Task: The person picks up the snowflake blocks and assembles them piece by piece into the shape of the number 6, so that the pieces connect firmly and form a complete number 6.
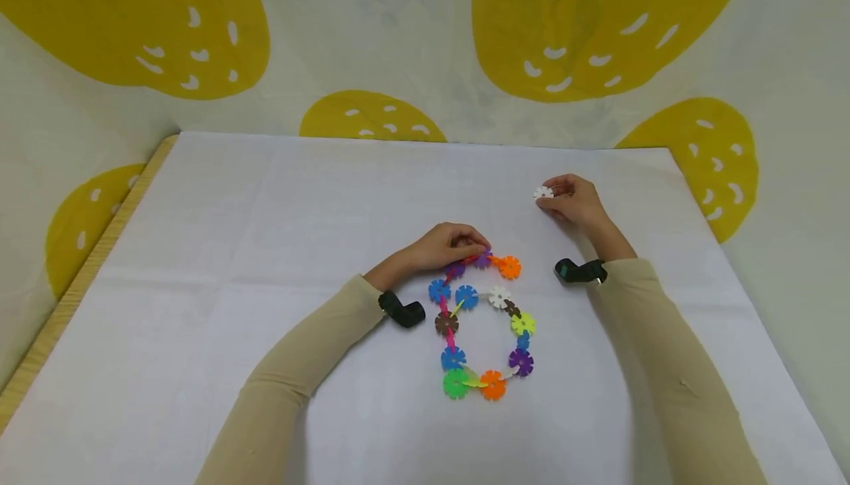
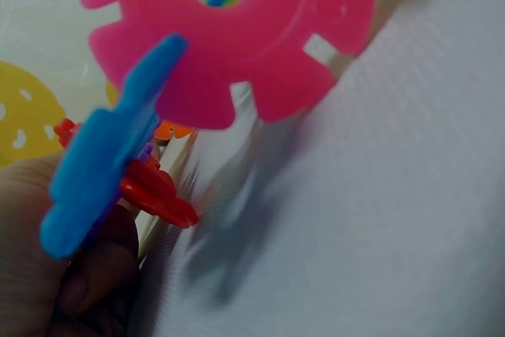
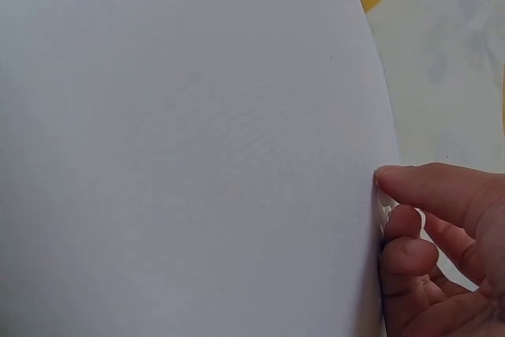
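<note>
A chain of notched plastic snowflake discs lies on the white-covered table in a shape like a 6, among them a green disc (image 1: 456, 384) at the bottom and a brown disc (image 1: 447, 323) on the left. My left hand (image 1: 450, 243) pinches the chain's upper curve by a purple disc (image 1: 483, 259), beside the orange disc (image 1: 510, 267) at its end. Close up in the left wrist view are a pink disc (image 2: 197, 61) and a blue disc (image 2: 95, 171). Farther back and right, my right hand (image 1: 575, 200) pinches a single white disc (image 1: 543, 193), apart from the chain.
A white cloth (image 1: 265, 212) covers the table, with a wooden edge (image 1: 86, 263) showing at the left. Behind it hangs a pale curtain with yellow fruit prints (image 1: 372, 116). Each wrist wears a small black camera (image 1: 401, 311).
</note>
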The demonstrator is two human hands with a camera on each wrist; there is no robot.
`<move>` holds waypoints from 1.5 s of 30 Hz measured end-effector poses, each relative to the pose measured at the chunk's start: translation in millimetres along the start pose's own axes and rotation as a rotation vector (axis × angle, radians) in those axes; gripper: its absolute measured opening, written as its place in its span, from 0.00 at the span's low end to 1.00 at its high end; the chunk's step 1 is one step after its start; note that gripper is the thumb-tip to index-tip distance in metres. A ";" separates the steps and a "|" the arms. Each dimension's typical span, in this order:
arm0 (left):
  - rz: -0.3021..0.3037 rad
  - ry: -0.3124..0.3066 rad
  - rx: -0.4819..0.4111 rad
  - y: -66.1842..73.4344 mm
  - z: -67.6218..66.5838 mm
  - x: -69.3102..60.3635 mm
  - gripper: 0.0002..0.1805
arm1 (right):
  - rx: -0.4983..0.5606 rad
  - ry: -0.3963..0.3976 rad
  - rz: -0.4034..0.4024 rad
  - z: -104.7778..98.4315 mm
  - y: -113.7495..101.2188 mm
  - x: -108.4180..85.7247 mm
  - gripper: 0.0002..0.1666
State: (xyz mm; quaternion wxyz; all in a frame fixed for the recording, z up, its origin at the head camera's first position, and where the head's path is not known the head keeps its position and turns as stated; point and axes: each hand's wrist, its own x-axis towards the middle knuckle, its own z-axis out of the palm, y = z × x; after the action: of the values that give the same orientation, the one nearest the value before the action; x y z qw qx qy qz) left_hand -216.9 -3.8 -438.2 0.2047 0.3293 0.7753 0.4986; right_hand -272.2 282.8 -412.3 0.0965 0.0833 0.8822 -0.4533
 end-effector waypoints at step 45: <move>-0.010 0.021 0.015 0.2 -1.7 6.1 0.13 | 0.068 -0.270 -0.198 8.0 22.4 -85.5 0.18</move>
State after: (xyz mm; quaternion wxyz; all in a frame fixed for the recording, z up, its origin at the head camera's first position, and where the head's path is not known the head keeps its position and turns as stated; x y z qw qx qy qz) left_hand -222.2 -0.4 -437.3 0.1967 0.3216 0.7827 0.4952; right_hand -183.5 284.0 -413.4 0.1662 -0.0626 0.8492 -0.4974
